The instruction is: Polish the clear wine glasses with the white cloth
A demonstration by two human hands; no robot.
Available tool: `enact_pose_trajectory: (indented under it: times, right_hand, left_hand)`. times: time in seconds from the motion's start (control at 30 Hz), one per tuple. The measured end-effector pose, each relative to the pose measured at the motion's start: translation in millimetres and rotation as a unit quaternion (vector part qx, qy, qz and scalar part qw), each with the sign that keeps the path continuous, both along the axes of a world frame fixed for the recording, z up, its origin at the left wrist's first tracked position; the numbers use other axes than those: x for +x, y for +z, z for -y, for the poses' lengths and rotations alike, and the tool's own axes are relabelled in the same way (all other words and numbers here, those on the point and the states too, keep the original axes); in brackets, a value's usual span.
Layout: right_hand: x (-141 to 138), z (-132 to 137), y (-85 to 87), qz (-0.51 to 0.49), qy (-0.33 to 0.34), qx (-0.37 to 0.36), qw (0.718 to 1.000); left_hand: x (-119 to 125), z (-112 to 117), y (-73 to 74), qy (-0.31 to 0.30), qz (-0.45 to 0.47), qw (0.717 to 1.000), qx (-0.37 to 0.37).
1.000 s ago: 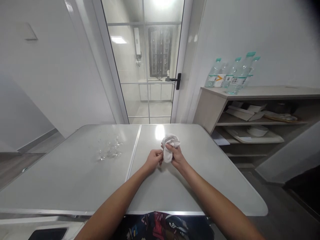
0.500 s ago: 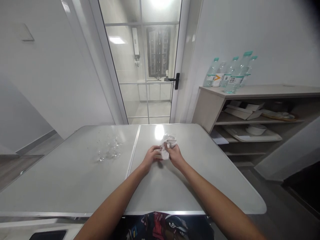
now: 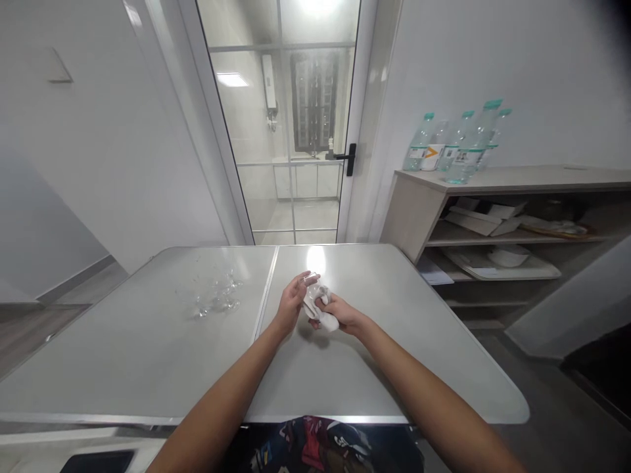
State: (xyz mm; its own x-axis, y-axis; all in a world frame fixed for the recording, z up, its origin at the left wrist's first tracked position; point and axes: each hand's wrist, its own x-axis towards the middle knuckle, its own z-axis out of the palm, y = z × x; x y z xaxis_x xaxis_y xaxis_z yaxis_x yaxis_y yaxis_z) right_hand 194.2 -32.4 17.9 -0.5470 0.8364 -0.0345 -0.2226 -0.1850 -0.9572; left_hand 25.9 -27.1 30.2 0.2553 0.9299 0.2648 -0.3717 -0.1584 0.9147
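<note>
My left hand (image 3: 292, 303) has its fingers curved around a small clear glass (image 3: 310, 278), tilted above the table. Only its rim end shows; fingers and cloth cover the rest. Bunched in my right hand (image 3: 342, 313) is a white cloth (image 3: 325, 319), pressed against the near side of the glass. Whether the cloth goes inside the glass I cannot tell. Both hands are close together over the right half of the white table (image 3: 394, 355).
Several clear glass pieces (image 3: 217, 301) lie on the table's left half, their exact shapes hard to make out. On the right stands a shelf unit (image 3: 414, 203) with several plastic bottles (image 3: 458, 161) on top. A glass door (image 3: 315, 190) rises behind the table.
The glass and cloth have come slightly left and nearer to me. My left hand has turned upward, its fingers now around the glass. The cloth hangs lower in my right hand.
</note>
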Motion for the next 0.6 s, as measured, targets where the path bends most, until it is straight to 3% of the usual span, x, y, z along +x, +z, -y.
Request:
enact_pose_trajectory:
  times: [0.07,0.13,0.23,0.33,0.43,0.53,0.6]
  right_hand:
    - [1.2,-1.2,-0.9,0.033,0.014,0.038,0.999]
    - [0.5,-3.0,-2.9,0.092,-0.024,0.113,0.989]
    - [-2.7,-5.2,-6.6,0.189,-0.14,0.229,0.945]
    - [-4.1,-6.3,-8.3,0.234,-0.21,0.288,0.904]
    - [-1.3,-7.0,-6.3,0.19,-0.184,0.258,0.929]
    - [3.3,-7.1,-2.0,0.123,-0.104,0.158,0.974]
    - [4.6,-7.0,-0.2,0.107,-0.075,0.115,0.985]
  left_hand:
    - [-1.7,-1.6,-0.9,0.009,-0.02,0.999,0.028]
    - [-1.8,-2.5,-2.9,0.029,-0.047,0.996,0.069]
    - [0.6,-2.3,-6.4,0.08,-0.064,0.988,0.119]
    - [2.2,-1.8,-7.3,0.121,-0.066,0.98,0.143]
    - [0.0,-3.0,-5.5,0.102,-0.048,0.982,0.148]
    - [-2.9,-5.4,-4.7,0.073,-0.024,0.988,0.132]
    - [-3.5,-6.9,-5.8,0.068,-0.011,0.99,0.124]
